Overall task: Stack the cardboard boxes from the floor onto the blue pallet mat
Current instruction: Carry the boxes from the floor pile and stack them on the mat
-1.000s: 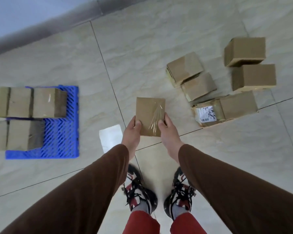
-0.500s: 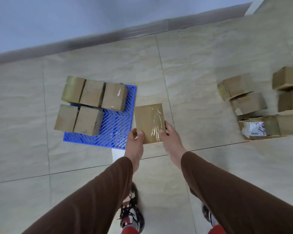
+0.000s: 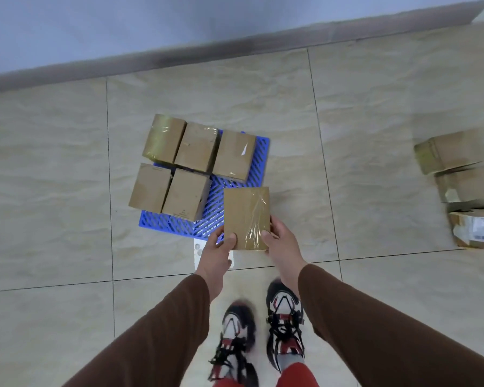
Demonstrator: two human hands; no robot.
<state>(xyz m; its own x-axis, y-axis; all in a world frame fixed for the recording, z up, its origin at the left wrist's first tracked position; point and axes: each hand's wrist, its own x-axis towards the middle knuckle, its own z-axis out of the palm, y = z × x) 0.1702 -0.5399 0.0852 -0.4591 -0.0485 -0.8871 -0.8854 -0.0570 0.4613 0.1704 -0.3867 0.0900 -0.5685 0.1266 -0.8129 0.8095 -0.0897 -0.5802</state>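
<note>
The likeliest slip from here is a bad landing: the bare corner of the blue pallet mat (image 3: 207,227) is a tight fit, bounded by the near-row box (image 3: 185,194) on its left and the back-row box (image 3: 234,155) beyond it, so a carried box (image 3: 246,217) lowered slightly off line could catch on one of those neighbours and shove it, or settle with its near edge overhanging the mat. The clear tape wrinkled across the box's top could also let a thumb slide, I judge. The box is held in the air over that near right corner, its top face level toward the camera. It is pinched only at its near end: the left hand (image 3: 217,254) has its thumb on top at the near left corner, the right hand (image 3: 281,247) its thumb at the near right, while the remaining fingers probably curl underneath, hidden by the cardboard.
</note>
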